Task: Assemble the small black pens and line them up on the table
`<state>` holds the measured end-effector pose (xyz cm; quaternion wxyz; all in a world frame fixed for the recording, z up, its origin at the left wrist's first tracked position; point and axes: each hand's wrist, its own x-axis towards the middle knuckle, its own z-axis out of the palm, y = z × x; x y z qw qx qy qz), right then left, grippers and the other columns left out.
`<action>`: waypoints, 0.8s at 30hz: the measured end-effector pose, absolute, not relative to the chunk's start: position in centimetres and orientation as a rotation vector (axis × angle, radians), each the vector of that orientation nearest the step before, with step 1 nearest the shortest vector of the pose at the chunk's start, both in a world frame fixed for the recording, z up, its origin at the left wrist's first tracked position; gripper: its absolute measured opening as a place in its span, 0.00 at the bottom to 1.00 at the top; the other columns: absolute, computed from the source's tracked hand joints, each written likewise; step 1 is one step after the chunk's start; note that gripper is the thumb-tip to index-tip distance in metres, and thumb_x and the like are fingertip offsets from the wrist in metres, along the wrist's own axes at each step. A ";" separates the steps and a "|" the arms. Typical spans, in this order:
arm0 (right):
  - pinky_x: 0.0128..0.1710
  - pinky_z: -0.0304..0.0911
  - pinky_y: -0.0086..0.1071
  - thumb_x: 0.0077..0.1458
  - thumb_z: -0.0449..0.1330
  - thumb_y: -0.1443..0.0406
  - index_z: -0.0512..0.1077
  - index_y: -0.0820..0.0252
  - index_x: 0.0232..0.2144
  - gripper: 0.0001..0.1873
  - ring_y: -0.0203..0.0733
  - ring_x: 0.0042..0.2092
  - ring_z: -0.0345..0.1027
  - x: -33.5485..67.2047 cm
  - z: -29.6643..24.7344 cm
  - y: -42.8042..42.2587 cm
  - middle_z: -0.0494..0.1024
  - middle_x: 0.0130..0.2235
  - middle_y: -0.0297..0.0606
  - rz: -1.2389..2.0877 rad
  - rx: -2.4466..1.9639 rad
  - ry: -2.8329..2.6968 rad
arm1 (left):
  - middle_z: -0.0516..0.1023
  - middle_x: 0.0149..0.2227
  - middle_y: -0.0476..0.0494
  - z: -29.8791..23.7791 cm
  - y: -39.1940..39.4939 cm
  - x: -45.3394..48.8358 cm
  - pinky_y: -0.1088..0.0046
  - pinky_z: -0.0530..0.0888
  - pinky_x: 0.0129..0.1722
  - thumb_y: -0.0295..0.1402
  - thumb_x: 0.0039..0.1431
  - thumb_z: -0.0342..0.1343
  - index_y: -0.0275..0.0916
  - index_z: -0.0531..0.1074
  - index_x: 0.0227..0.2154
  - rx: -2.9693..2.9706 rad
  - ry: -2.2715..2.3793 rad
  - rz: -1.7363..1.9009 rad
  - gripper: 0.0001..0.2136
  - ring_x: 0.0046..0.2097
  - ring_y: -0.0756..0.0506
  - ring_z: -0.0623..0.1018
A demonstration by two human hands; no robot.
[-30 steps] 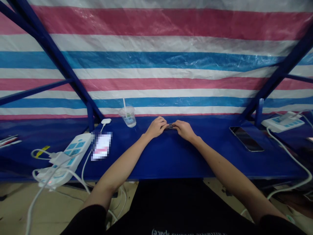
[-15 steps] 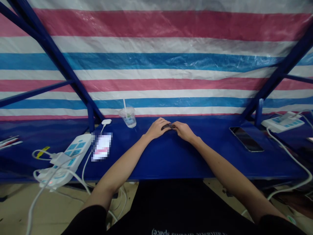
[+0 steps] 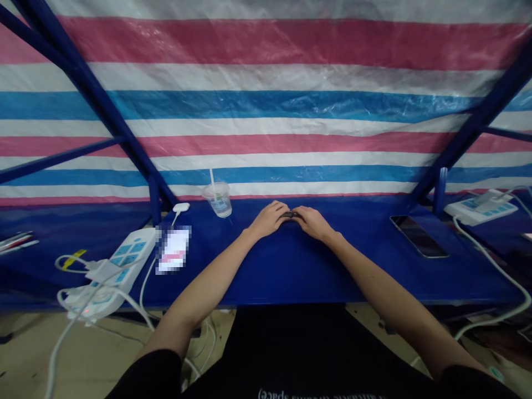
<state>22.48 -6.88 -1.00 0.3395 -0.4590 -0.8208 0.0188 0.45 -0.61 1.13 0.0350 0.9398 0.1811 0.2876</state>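
Note:
My left hand [image 3: 269, 218] and my right hand [image 3: 312, 222] are close together over the far middle of the blue table [image 3: 286, 271]. Between them they grip a small, slim dark object [image 3: 290, 214], one end in each hand. Its kind is hard to make out, since fingers cover most of it. Both hands are closed, with the fingers curled round its ends. To the left of my left hand stands a clear plastic cup [image 3: 220, 205] with a white straw.
At left are a white power strip [image 3: 131, 257] with plugs and cables, a phone-like lit screen [image 3: 173, 249], blurred out, and a white charger [image 3: 180, 207]. A dark phone [image 3: 419, 236] lies at right, near another power strip [image 3: 482, 208]. Blue metal bars [image 3: 103, 122] slope up both sides.
The dark object has turned slightly and shows less between my hands. My left fingers have shifted a little to the right over it. Everything else stays in place.

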 end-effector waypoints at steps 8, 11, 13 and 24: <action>0.47 0.66 0.36 0.69 0.55 0.67 0.77 0.58 0.45 0.10 0.45 0.44 0.73 22.3 -0.7 -7.1 0.80 0.43 0.43 0.006 -1.180 -2.143 | 0.78 0.48 0.39 1.2 -0.8 0.5 0.59 0.75 0.54 0.39 0.71 0.56 0.39 0.74 0.50 2.862 0.567 0.933 0.12 0.52 0.41 0.75; 0.47 0.67 0.36 0.69 0.55 0.66 0.77 0.58 0.45 0.10 0.44 0.45 0.73 22.4 -1.0 -7.0 0.80 0.43 0.43 0.013 -1.175 -2.134 | 0.78 0.46 0.40 1.3 -0.9 0.7 0.60 0.74 0.53 0.36 0.73 0.51 0.38 0.75 0.47 2.880 0.545 0.927 0.10 0.51 0.41 0.74; 0.46 0.67 0.36 0.69 0.55 0.66 0.77 0.58 0.45 0.10 0.44 0.44 0.73 22.5 -1.1 -6.9 0.80 0.43 0.42 0.011 -1.167 -2.144 | 0.79 0.45 0.39 1.4 -0.9 0.7 0.59 0.74 0.53 0.34 0.75 0.48 0.38 0.76 0.44 2.907 0.559 0.926 0.12 0.50 0.41 0.74; 0.46 0.67 0.35 0.68 0.56 0.67 0.77 0.58 0.44 0.09 0.44 0.44 0.74 22.5 -1.0 -7.2 0.80 0.43 0.42 0.035 -1.157 -2.116 | 0.79 0.46 0.40 1.3 -0.9 0.7 0.58 0.74 0.53 0.37 0.74 0.50 0.38 0.78 0.45 2.928 0.572 0.899 0.12 0.51 0.41 0.74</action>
